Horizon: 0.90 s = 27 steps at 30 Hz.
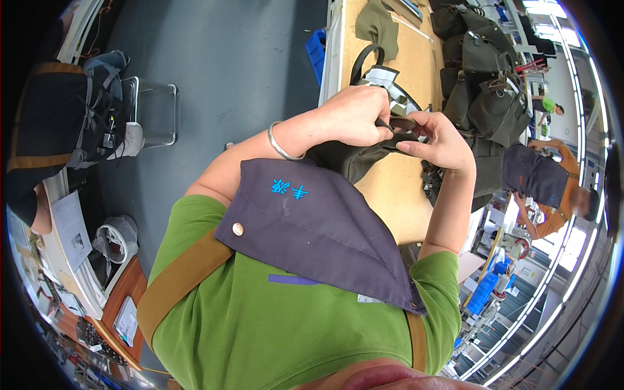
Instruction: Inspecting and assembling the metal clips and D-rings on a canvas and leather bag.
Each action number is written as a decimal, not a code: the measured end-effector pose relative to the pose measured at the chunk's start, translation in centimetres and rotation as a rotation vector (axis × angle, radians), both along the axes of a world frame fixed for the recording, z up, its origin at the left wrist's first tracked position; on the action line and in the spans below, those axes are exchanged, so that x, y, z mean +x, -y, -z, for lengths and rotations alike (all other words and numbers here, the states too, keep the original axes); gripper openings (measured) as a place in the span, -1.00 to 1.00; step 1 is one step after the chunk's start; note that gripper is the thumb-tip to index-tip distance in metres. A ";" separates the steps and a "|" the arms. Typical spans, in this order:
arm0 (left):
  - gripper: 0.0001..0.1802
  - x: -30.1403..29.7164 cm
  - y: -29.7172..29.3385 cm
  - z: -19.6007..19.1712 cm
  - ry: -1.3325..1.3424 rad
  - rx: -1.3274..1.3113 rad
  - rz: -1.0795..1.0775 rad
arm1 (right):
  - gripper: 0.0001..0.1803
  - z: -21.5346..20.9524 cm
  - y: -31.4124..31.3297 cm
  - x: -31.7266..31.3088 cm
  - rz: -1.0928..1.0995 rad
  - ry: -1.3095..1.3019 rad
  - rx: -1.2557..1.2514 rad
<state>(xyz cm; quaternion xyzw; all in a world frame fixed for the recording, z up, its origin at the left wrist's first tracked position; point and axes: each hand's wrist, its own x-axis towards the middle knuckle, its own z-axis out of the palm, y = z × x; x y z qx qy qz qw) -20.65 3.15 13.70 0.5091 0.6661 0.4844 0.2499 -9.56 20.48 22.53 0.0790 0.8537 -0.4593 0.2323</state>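
A dark olive bag (354,158) stands at the table's near edge, its mouth turned up toward me. My left hand (359,116), with a silver bangle on the wrist, is closed with its fingers pinching the bag's edge from the left. From the right my right hand (439,140) grips the same opening, thumb and fingers on either side of the fabric. A strip of zipper (404,122) shows between the two hands. Behind them rise a black loop handle (364,60) and a white tag or paper (381,76). The bag's inside is mostly hidden.
The wooden tabletop (398,195) carries a loose olive fabric piece (378,29) at its far end. Several finished-looking dark bags (484,97) crowd its right side. A blue bin (316,55) adjoins its left edge. Co-workers stand at the right, and a metal-framed stool (156,112) is at the left.
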 end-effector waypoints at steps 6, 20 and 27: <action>-0.79 0.2 0.3 -0.1 -0.012 0.018 -0.008 | -0.78 0.1 0.5 0.0 0.088 0.033 0.044; -0.79 0.6 0.6 -0.8 -0.047 -0.031 -0.014 | -0.77 0.1 0.5 -0.1 0.040 0.030 0.108; -0.79 0.8 0.7 -1.2 -0.059 -0.058 -0.028 | -0.79 0.0 1.0 -0.2 0.123 0.063 0.108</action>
